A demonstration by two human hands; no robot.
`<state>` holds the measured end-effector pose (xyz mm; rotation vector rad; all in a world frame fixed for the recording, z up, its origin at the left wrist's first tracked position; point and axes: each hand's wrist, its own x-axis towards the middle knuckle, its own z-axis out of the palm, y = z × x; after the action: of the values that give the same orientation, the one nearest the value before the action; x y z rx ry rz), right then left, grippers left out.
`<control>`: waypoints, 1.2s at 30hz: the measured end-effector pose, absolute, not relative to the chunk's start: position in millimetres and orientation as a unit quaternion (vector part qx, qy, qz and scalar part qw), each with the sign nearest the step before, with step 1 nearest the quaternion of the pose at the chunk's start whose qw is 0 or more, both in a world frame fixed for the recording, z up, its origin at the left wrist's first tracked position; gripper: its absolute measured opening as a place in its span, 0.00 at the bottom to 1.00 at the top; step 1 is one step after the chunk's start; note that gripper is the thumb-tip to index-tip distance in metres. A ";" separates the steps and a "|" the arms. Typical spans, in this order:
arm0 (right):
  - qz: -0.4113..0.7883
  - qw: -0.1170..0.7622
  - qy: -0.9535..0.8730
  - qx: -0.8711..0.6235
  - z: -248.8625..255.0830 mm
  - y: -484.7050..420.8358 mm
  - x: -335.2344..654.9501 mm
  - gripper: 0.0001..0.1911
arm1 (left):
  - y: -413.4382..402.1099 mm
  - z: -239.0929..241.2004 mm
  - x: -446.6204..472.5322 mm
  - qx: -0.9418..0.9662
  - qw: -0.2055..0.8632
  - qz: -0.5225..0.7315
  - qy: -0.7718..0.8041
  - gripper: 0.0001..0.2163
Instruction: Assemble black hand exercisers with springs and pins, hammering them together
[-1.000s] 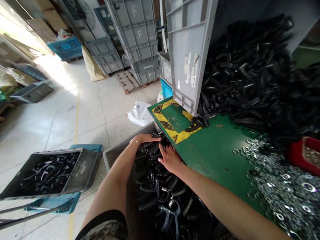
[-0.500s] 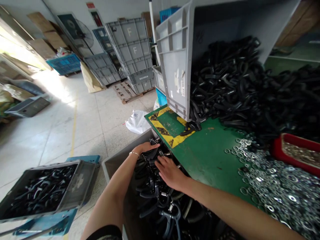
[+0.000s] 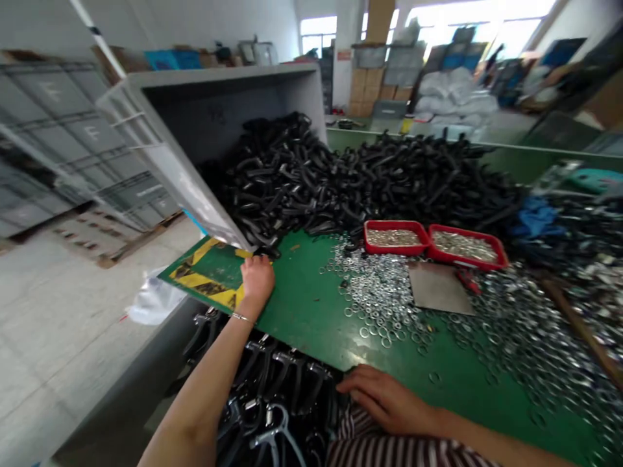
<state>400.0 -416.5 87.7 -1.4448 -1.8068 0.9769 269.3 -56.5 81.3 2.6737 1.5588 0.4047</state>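
Note:
My left hand (image 3: 257,279) is on the green table by the lower corner of the tipped grey crate (image 3: 185,188). Its fingers are curled down, and dark pieces lie just beyond them; what the fingers hold, if anything, is hidden. A large pile of black curved handle-like parts (image 3: 311,188) spills from that crate. My right hand (image 3: 384,395) lies at the table's near edge, fingers loosely stretched, with nothing visible in it. Below both hands, a grey bin (image 3: 126,383) holds black handle parts fitted with springs and rings (image 3: 272,421).
Metal rings (image 3: 384,292) are strewn over the green table (image 3: 302,298). Two red trays (image 3: 395,237) of small metal pieces stand behind them, near a flat metal plate (image 3: 438,287). Stacked grey crates (image 3: 63,123) and a white bag (image 3: 156,298) are at left.
The view has swung right. My left hand has left the parts in the bin for the table by the crate corner. My right hand has drawn back to the table's near edge.

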 end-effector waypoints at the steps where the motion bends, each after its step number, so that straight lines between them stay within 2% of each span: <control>1: 0.362 0.310 -0.681 -0.556 89.5 -421.6 404.3 0.17 | -53.8 81.0 284.3 0.837 0.030 0.128 0.532 0.14; 5: 0.319 0.299 -0.671 -0.599 93.3 -448.6 423.1 0.17 | -58.6 91.6 314.2 0.790 0.226 0.151 0.549 0.16; 10: 0.149 0.200 -0.712 -0.657 75.3 -463.1 468.6 0.25 | -104.9 98.7 336.1 0.713 0.508 0.285 0.390 0.18; 12: 0.100 0.164 -0.743 -0.642 65.6 -452.2 491.1 0.29 | -127.7 95.3 349.3 0.672 0.570 0.327 0.341 0.19; 14: 0.074 0.158 -0.753 -0.635 61.6 -435.4 511.0 0.27 | -146.8 91.5 364.5 0.711 0.543 0.301 0.329 0.18; 15: 0.070 0.163 -0.750 -0.637 62.6 -427.2 519.0 0.26 | -154.1 90.1 372.6 0.761 0.496 0.261 0.328 0.16; 18: 0.092 0.199 -0.724 -0.654 76.9 -417.4 535.3 0.24 | -168.6 89.9 398.0 0.902 0.265 0.072 0.332 0.11; 20: 0.123 0.232 -0.706 -0.658 90.5 -428.9 543.2 0.23 | -175.4 92.8 414.6 0.926 0.175 -0.005 0.334 0.09; 26: 0.154 0.261 -0.647 -0.700 111.8 -510.2 587.7 0.18 | -180.9 99.0 453.0 0.935 0.109 -0.083 0.326 0.09; 31: 0.033 0.248 -0.518 -0.818 110.4 -595.3 674.1 0.17 | -177.1 90.1 451.6 0.933 0.064 -0.146 0.323 0.06; 36: -0.056 0.246 -0.377 -0.891 105.5 -650.6 752.1 0.16 | -179.0 78.4 440.5 0.924 0.128 -0.135 0.333 0.07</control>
<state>752.1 -650.6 105.5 -2.4329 -1.0279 -0.1516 440.5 -179.0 78.4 2.6893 0.9692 -0.3935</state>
